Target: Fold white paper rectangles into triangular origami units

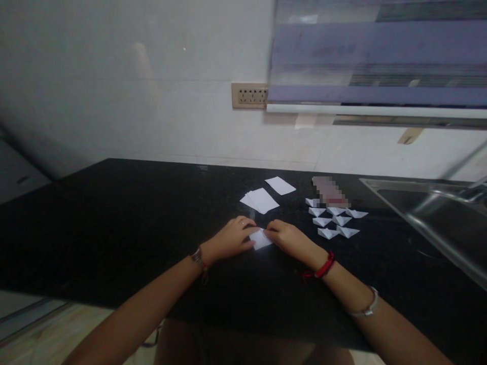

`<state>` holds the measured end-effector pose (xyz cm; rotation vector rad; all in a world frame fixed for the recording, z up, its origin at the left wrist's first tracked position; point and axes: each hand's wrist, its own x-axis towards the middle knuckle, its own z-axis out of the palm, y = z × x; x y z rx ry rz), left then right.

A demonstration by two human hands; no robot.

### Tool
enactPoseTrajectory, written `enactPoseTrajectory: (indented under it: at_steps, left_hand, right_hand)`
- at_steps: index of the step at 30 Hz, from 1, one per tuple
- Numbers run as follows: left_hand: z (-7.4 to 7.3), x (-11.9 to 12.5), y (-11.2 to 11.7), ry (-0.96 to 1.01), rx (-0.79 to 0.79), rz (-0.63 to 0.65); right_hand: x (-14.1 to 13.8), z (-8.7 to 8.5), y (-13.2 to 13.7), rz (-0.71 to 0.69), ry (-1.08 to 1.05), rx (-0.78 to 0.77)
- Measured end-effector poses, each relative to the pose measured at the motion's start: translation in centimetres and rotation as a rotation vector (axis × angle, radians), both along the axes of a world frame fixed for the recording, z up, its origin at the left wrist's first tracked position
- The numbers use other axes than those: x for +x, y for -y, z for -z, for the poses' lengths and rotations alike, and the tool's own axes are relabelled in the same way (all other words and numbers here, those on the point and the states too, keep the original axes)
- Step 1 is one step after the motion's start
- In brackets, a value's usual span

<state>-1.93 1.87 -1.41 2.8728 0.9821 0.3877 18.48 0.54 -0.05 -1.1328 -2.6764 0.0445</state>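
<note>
A small white piece of paper (261, 240) lies on the dark countertop between my hands, with a folded edge along its top. My left hand (233, 236) holds its left side, thumb at the lower edge and fingers at the upper one. At the upper right corner, the bent fingers of my right hand (286, 237) pinch the same paper. Just beyond my hands, several loose white sheets (262, 201) are fanned in a pile, and another white stack (280, 185) lies behind them. To the right stand several folded paper pieces (341, 220) with pointed ends, grouped in rows.
A blurred-out flat pinkish object (329, 191) lies behind the folded pieces. The metal sink (411, 215) with a faucet borders the right side. At the back rises a pale wall with a socket panel (251, 96) and a purple striped blind (361, 61).
</note>
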Motion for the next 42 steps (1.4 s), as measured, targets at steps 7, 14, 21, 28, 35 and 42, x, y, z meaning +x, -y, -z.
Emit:
enactPoseTrajectory:
  at_steps: [7, 14, 21, 28, 35, 42]
  left_hand:
    - [0.3, -0.1, -0.2, -0.004, -0.003, -0.017]
    - [0.3, -0.1, -0.1, -0.02, 0.003, -0.022]
    - [0.6, -0.2, -0.3, -0.032, 0.018, -0.004]
    - [0.7, 0.1, -0.2, -0.014, -0.007, -0.026]
    - [0.6, 0.2, -0.2, -0.025, -0.016, -0.028]
    - [0.5, 0.4, -0.2, -0.02, 0.017, -0.05]
  right_hand:
    - [0.2, -0.1, -0.2, -0.04, 0.05, -0.008]
    - [0.3, 0.2, -0.4, -0.019, 0.007, -0.059]
    - [0.3, 0.5, -0.4, -0.025, 0.011, -0.045]
    - [0.2, -0.1, -0.3, -0.038, 0.056, -0.049]
    - [1.4, 0.0, -0.7, -0.198, -0.043, -0.089]
    - [1.1, -0.8, -0.6, -0.188, 0.021, -0.099]
